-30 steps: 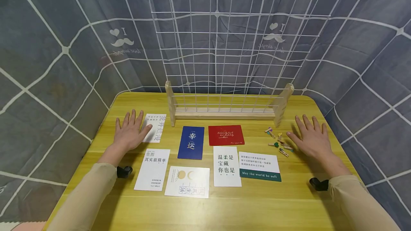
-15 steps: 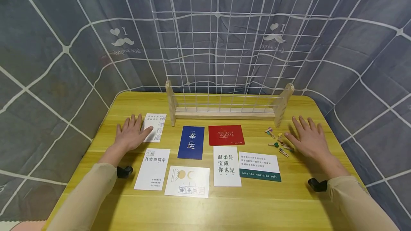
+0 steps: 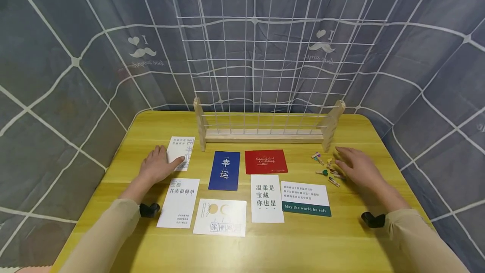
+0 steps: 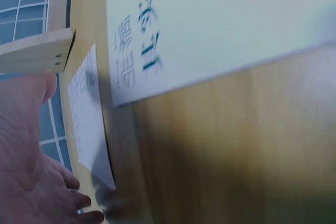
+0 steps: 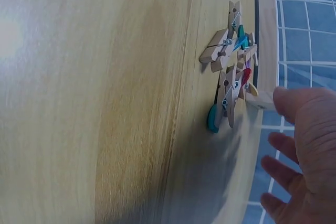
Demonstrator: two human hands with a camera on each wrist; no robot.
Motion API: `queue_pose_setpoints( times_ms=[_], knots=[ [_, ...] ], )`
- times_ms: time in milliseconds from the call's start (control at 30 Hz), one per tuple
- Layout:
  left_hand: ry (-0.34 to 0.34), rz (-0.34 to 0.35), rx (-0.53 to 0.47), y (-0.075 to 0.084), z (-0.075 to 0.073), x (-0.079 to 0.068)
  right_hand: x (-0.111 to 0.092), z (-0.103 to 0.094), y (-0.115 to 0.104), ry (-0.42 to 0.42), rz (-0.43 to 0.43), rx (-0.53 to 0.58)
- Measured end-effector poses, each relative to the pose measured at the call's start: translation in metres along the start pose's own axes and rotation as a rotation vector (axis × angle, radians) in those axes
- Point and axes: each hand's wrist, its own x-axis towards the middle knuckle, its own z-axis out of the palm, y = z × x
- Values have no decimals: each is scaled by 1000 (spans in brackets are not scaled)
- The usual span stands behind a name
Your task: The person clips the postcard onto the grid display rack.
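My left hand [image 3: 156, 167] is at the table's left side, its thumb over a white card [image 3: 181, 148] with grey characters. The head view does not show whether thumb and card touch; in the left wrist view, the palm [image 4: 26, 145] faces that card [image 4: 89, 114] with fingers loosely bent. On the other side, my right hand [image 3: 358, 167] hovers beside a small pile of wooden clothespins [image 3: 329, 169] with coloured decorations. The right wrist view has the thumb and loosely bent fingers apart from the clothespins [image 5: 231, 77], holding nothing.
A white wire grid [image 3: 280, 49] stands upright in a wooden base [image 3: 265, 138] at the back. Between the hands lie a blue card [image 3: 224, 180], a red card [image 3: 266, 167], a green-and-white card [image 3: 306, 199] and several white cards [image 3: 267, 212]. Grey curtains [image 3: 57, 138] surround the table.
My right hand has turned its fingers inward, leftward to the clothespins. The left hand's fingers have bent slightly and it has shifted a little right. The cards lie as before.
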Motion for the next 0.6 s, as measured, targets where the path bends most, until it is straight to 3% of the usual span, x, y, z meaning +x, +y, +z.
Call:
queue_pose_setpoints(
  times_ms=[267,600],
  knots=[
    [-3,-52,0,7,11,-6,-7,6,-2,-41,-31,47],
    [9,-84,2,15,13,0,2,11,2,-93,-29,66]
  ],
)
